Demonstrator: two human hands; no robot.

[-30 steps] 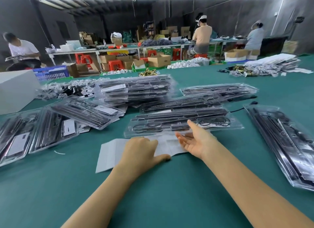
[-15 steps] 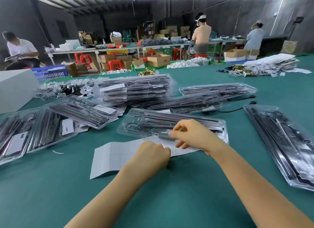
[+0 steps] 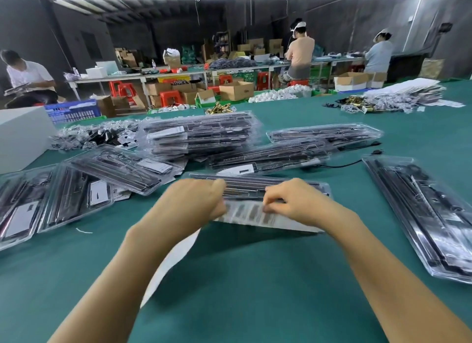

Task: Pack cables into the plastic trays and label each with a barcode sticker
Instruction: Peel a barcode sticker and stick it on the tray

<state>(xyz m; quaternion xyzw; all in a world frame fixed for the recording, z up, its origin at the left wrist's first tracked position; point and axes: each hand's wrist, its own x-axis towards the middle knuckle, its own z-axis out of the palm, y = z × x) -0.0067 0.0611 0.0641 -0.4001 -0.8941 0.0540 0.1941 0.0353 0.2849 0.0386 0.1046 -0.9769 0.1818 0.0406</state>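
Long white strip of barcode stickers (image 3: 258, 216) lying left-to-right, just near of clear plastic tray of black cables (image 3: 255, 186); left hand (image 3: 196, 202) gripping strip's left part, right hand (image 3: 293, 204) pinching its middle.

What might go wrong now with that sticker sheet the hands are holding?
Three things, maybe. The left hand and right hand hold the barcode sticker sheet lifted off the green table, so it may bend or crease. It hangs right over the cable tray, so a peeled sticker could land crooked there. Other packed trays lie very close behind, so the wrong one might get labelled.
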